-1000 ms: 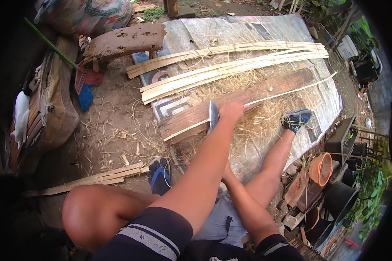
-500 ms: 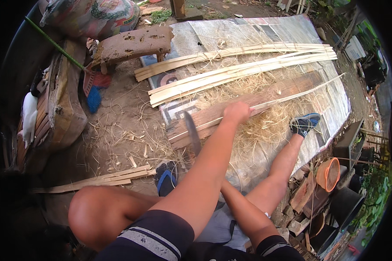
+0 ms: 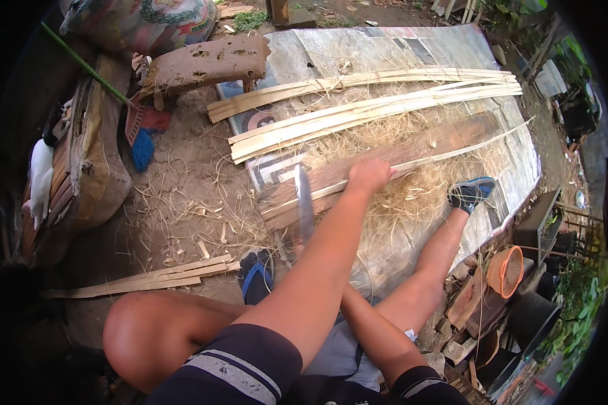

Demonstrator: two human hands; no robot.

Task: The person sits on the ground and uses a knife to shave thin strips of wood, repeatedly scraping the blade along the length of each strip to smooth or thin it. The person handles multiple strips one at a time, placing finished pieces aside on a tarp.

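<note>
While the left hand [image 3: 370,175] pinches a pale strip [image 3: 446,156] over the plank [image 3: 331,177], the right hand [image 3: 300,250], by the knife [image 3: 305,202], is mostly hidden; its grip cannot be determined.

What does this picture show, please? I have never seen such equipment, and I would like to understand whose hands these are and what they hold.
There is no robot here. A person works with two bare hands, seen from above by a wide fisheye camera worn on the head, so straight edges look bent. The left hand holds a thin pale strip over a brown plank. The right hand is mostly hidden behind the left arm; it seems to hold the knife, whose blade is visible. Beneath the plank lies a printed sheet, with curly shavings and two groups of pale strips on it.
</note>
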